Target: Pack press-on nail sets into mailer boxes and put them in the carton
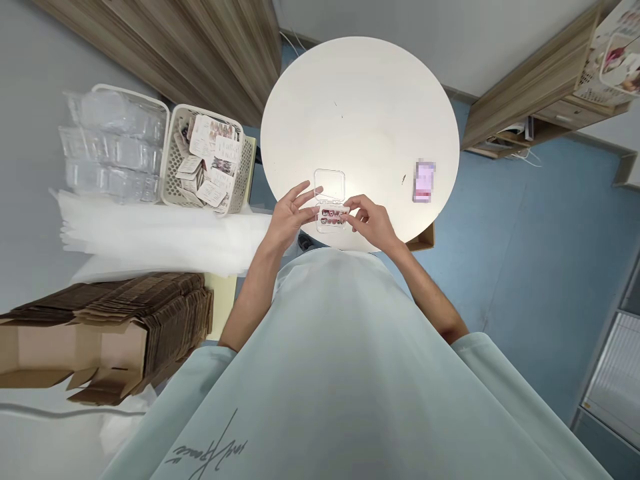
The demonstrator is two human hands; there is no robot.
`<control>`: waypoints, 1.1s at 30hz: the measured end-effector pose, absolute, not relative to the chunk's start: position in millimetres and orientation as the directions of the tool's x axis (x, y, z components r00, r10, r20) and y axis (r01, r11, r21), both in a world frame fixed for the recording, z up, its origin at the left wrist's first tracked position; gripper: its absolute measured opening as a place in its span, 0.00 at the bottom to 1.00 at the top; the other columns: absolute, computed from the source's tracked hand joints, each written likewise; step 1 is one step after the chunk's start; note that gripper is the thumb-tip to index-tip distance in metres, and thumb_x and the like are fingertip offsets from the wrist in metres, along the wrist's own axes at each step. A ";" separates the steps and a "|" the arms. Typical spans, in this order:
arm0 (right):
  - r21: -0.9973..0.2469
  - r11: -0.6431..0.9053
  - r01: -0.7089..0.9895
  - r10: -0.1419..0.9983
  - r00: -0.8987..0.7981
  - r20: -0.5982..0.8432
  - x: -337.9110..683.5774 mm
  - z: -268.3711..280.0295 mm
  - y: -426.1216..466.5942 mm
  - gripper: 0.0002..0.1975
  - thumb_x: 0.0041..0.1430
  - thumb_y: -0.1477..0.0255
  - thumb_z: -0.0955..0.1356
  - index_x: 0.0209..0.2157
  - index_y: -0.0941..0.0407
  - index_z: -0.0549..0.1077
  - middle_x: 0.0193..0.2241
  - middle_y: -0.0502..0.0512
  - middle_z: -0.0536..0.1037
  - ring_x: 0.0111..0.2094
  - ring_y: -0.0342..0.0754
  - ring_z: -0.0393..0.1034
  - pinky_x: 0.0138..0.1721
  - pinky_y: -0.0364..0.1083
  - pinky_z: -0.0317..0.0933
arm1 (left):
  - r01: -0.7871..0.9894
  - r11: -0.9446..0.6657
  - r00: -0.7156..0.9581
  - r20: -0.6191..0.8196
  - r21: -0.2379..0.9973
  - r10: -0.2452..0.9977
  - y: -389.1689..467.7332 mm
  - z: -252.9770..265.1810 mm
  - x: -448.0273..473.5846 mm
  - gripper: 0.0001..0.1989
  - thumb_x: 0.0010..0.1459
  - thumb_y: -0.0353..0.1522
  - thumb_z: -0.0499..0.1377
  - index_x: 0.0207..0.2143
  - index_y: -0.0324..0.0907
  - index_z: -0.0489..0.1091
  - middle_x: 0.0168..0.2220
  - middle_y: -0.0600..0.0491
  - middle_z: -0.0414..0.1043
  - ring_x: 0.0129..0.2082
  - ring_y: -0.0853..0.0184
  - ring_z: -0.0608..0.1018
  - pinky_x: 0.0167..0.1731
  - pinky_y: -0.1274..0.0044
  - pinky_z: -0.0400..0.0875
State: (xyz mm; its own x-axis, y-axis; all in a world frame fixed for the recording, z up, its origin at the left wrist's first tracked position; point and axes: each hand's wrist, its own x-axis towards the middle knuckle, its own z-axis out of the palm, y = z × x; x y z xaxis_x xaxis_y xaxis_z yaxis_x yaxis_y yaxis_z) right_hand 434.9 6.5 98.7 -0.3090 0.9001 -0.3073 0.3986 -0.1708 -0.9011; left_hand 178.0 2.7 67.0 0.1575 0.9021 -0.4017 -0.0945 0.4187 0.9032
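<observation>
Round table (360,100): card (333,214) over clear case (330,185) is pinched by right hand (373,223), touched by splayed left hand (287,215); probably light, stiff; best edge-gripped.

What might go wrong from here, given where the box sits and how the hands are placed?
The clear box sits close to the near edge of the white table, so a nudge might send it off.
Its raised lid is beside the spread fingers of the left hand, which could knock it.
The small card might catch on the box's rim if the right hand tilts it.
</observation>
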 end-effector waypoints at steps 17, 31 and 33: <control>-0.709 0.170 0.684 0.914 -0.379 -0.146 434.8 88.3 -0.8 0.12 0.82 0.60 0.68 0.54 0.50 0.79 0.55 0.57 0.77 0.34 0.44 0.74 0.34 0.46 0.66 | -0.093 0.441 0.191 -0.419 0.892 0.888 1.7 71.8 179.6 0.49 0.59 0.51 0.77 0.77 0.50 0.65 0.77 0.36 0.69 0.68 0.43 0.82 0.63 0.53 0.82; -0.904 -0.309 0.297 0.927 -0.121 -0.356 429.6 72.5 6.3 0.32 0.68 0.41 0.75 0.59 0.49 0.78 0.49 0.56 0.84 0.40 0.50 0.80 0.42 0.50 0.81 | -0.198 0.455 0.190 -0.421 0.868 0.887 -7.3 72.0 175.5 0.46 0.57 0.48 0.79 0.74 0.50 0.70 0.77 0.40 0.69 0.71 0.45 0.78 0.62 0.58 0.85; -0.905 -0.392 0.164 0.887 -0.193 -0.419 429.0 70.2 11.1 0.34 0.66 0.39 0.75 0.61 0.49 0.76 0.47 0.55 0.85 0.42 0.51 0.81 0.43 0.51 0.83 | -0.201 0.459 0.201 -0.422 0.865 0.884 -8.3 72.4 175.0 0.46 0.57 0.48 0.79 0.74 0.50 0.71 0.77 0.40 0.70 0.71 0.45 0.79 0.63 0.57 0.84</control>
State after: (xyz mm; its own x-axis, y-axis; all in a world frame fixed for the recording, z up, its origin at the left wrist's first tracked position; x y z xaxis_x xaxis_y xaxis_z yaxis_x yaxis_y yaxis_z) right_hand 429.0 11.1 70.2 -0.1926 0.8874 -0.4188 0.1640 -0.3916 -0.9054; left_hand 175.0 -8.3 72.4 0.2006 0.8839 -0.4224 -0.2012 0.4591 0.8653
